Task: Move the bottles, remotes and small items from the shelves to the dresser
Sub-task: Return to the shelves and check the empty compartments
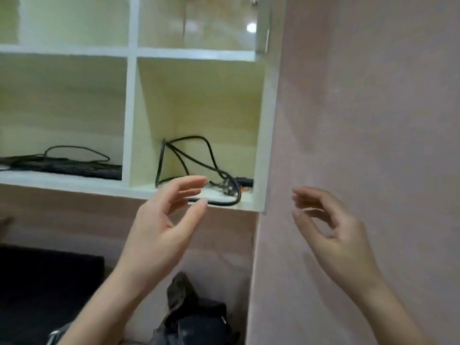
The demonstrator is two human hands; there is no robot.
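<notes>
A white cubby shelf (129, 115) hangs on the wall ahead. Its lower right compartment holds a tangle of black cables (199, 158) with small plugs and an orange-tipped item (245, 189) at the right. The lower left compartment holds a flat black device with coiled black cable (74, 165). My left hand (161, 225) is raised in front of the lower right compartment's front edge, fingers relaxed and apart, holding nothing. My right hand (331, 227) hovers empty before the pink wall, fingers loosely curved. No bottle or remote is visible.
A pink wall (373, 120) juts forward right of the shelf. Below lie a dark bag or clothing (194, 317) and a black surface (44, 282) at lower left. The upper compartments show only reflections.
</notes>
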